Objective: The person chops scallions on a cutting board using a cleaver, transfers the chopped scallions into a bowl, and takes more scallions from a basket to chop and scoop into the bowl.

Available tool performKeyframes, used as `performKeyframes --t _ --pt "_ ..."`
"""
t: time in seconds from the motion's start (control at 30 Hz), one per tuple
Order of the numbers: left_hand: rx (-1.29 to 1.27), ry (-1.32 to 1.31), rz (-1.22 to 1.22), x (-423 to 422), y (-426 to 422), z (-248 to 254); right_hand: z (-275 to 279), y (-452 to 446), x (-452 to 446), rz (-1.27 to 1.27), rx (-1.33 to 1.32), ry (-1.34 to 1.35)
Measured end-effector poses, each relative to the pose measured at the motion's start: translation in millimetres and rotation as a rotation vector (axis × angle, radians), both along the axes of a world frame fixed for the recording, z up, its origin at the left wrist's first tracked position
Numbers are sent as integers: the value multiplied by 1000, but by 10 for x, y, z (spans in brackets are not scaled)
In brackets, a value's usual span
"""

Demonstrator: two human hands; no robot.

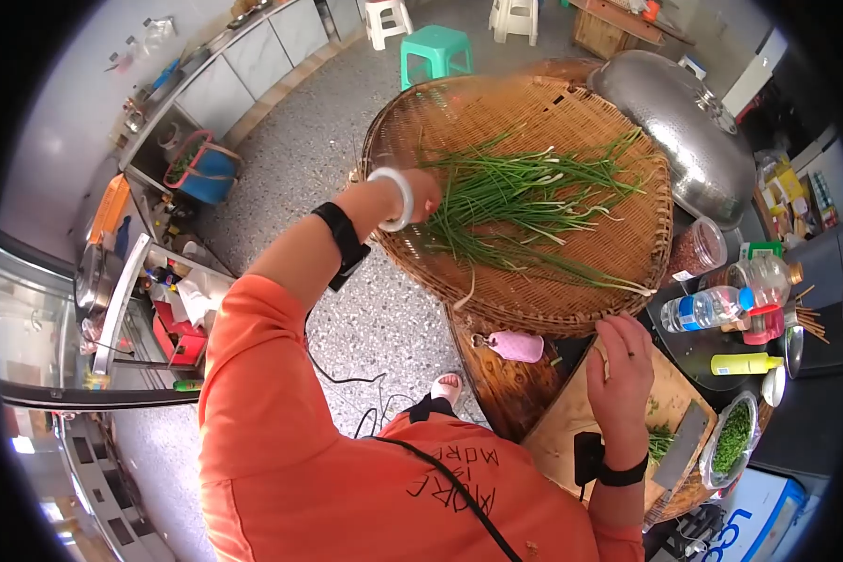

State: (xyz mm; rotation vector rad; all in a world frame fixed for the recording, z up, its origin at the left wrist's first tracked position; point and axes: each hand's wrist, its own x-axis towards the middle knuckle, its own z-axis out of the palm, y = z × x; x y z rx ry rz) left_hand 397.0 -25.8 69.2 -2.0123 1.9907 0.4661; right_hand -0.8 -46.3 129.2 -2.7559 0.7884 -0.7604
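Evidently the work is only part done, judging by how the greens lie now. A loose heap of long greens (525,192) rests in the wide basket (581,112), their stalks uncut, with pale ends mostly toward the right side and a few stray strands reaching the near right rim. The left hand (423,195) is at the left end of this heap, its fingers curled in and partly hidden; whether it is closed around any stalks I cannot tell. The right hand (621,361) has its fingertips at the basket's near rim, the fingers loosely bent and no stalks visible in it; how firmly it grips the rim, if at all, is not clear.

Below the basket, on the table (496,375), lies the board (567,426). Short cut pieces (660,440) sit on it beside the knife (682,445), and the bowl (753,417) just right of the board holds finely chopped greens (732,438). So some cutting looks finished, while the heap in the basket appears untouched by a blade. A pink pouch (517,346) lies near the basket's edge, and a bottle (707,309) stands well apart from the heap.
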Motion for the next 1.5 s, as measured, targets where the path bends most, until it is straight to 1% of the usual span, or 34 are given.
performKeyframes --t 0.07,0.13,0.17,0.2,0.27,0.3,0.33,0.43,0.47,0.57,0.6,0.67,0.7,0.73,0.8,0.83,0.93,1.0,1.03,1.1,1.13,1.2,1.23,1.3,1.33,1.4,1.43,1.47,1.5 --pt "-78 45 24 32 18 -191 -19 -40 51 -15 -11 0" --pt "100 -130 -74 14 -14 -250 -37 -73 76 -34 -18 -3" --pt "30 -24 -29 47 18 -259 -45 -82 81 -44 -10 -3" --pt "36 -22 -38 67 49 -185 -52 -87 80 -55 -2 -3" --pt "-112 333 69 96 100 11 -65 -87 82 -64 9 -4" --pt "-183 373 90 91 115 74 -68 -91 84 -64 12 -10" --pt "-181 372 85 88 121 136 -71 -97 83 -69 13 -11" --pt "-128 710 236 17 120 385 -78 -114 79 -79 31 -26" --pt "-123 709 228 -31 110 485 -81 -112 81 -84 40 -40" --pt "-134 1057 356 -182 54 744 -77 -105 72 -94 54 -72" --pt "-127 1053 346 -227 41 812 -72 -99 75 -86 58 -93" --pt "-109 1418 400 -304 21 915 -45 -95 82 -92 58 -105" --pt "-121 1555 279 -333 16 922 -31 -97 84 -86 59 -111" --pt "-116 1552 267 -382 8 923 -21 -99 86 -96 54 -115" --pt "-85 1723 387 -513 -13 915 -4 -97 85 -86 68 -142" --pt "-137 1703 394 -587 -25 906 -1 -95 82 -96 65 -145" --pt "-99 1692 384 -717 -36 906 18 -82 99 -88 53 -163" --pt "-84 1688 347 -897 -26 932 82 -59 144 -85 186 -257" --pt "-111 1675 288 -1015 -16 956 123 -53 196 -105 184 -253" --pt "-127 1684 181 -1229 -15 987 207 -59 366 -9 513 -406" --pt "-112 1689 169 -1340 -11 1009 228 -50 440 -26 509 -406" --pt "-146 1736 111 -1515 25 1093 267 -39 583 40 741 -377" --pt "-107 1803 127 -1563 61 1139 257 -30 626 32 736 -376" --pt "-83 1852 112 -1553 103 1166 204 -28 656 157 548 -387" --pt "-62 1890 104 -1526 130 1159 203 -41 641 148 549 -381" --pt "-58 1936 73 -1462 189 1159 204 -97 614 88 197 -242" --pt "-163 1943 -8 -1427 221 1208 157 -163 593 42 70 -213" --pt "-268 1945 -88 -1382 261 1253 165 -218 584 36 70 -212" --pt "-204 1838 -93 -1312 315 1280 179 -277 580 -43 35 -173"
